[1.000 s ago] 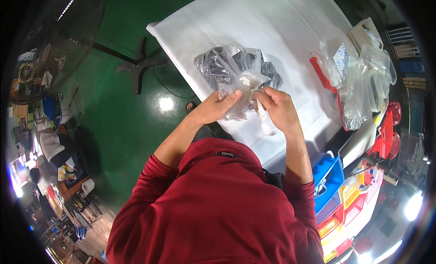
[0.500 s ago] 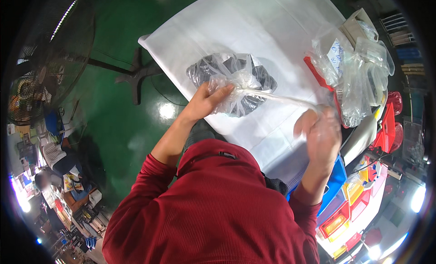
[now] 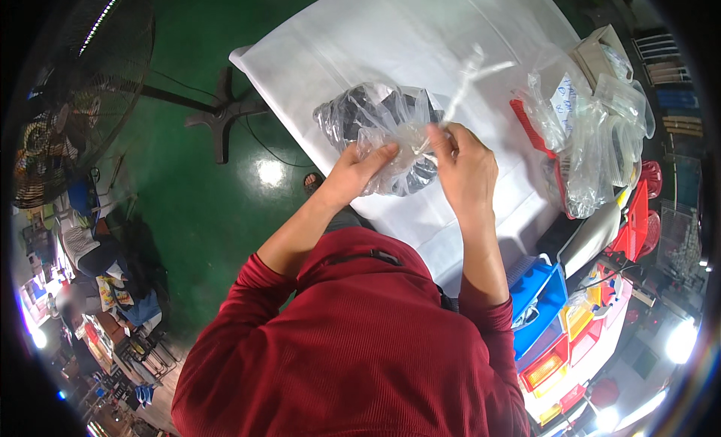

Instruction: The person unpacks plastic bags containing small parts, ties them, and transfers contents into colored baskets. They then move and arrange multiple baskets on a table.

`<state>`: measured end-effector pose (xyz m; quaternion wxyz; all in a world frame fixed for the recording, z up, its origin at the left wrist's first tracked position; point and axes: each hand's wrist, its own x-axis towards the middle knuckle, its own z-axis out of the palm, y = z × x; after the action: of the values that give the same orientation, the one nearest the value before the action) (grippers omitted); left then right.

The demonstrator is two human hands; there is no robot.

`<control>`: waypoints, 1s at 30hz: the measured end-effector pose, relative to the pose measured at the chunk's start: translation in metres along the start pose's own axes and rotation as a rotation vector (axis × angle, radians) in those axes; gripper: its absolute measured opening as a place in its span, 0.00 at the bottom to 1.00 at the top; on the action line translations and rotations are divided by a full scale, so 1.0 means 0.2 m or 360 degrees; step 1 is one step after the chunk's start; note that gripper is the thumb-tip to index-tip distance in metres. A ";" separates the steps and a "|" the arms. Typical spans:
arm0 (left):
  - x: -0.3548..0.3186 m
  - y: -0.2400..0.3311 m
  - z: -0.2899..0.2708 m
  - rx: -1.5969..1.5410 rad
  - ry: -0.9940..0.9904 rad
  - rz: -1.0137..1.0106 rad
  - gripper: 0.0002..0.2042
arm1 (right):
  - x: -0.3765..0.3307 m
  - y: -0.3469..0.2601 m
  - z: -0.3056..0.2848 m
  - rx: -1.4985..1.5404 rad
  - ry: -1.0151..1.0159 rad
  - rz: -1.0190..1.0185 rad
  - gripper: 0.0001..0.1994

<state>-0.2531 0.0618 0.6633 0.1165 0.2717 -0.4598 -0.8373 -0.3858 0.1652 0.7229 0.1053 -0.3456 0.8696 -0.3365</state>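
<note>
Plastic, likely soft and slippery: grasp the bag (image 3: 381,105), lying on the white table (image 3: 420,31), by its bunched neck (image 3: 406,139), clutched in left hand (image 3: 351,175), with white tie (image 3: 462,89) pinched in right hand (image 3: 469,170)

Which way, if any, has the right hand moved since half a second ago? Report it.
Yes: the right hand has come left, away from the blue bin, back to the plastic bag.

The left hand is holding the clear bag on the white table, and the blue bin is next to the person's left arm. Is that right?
Not quite: the blue bin is next to the right arm; the head view shows it. The left hand is holding the clear bag on the white table.
</note>
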 end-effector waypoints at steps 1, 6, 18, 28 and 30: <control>0.00 0.00 0.00 -0.0055 0.0032 0.0018 0.17 | 0.02 0.00 0.02 0.0242 -0.0051 0.0147 0.16; 0.01 0.01 -0.01 0.0157 0.0099 0.0025 0.18 | 0.06 0.03 -0.14 0.0975 -0.0007 0.0322 0.19; 0.06 0.05 0.05 -0.0096 0.0206 -0.0020 0.14 | 0.01 0.04 0.02 0.1629 -0.0095 0.0575 0.13; 0.00 0.15 -0.19 0.0665 -0.0515 0.0164 0.25 | 0.07 0.04 -0.16 0.0941 -0.0155 0.0215 0.10; 0.06 0.28 -0.21 0.0641 -0.0416 0.0448 0.29 | 0.08 0.06 -0.19 0.0715 -0.0220 0.0008 0.08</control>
<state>-0.2419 -0.0038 0.6878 0.1149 0.1125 -0.6613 -0.7327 -0.4195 0.1813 0.7451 0.2397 -0.3337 0.7645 -0.4967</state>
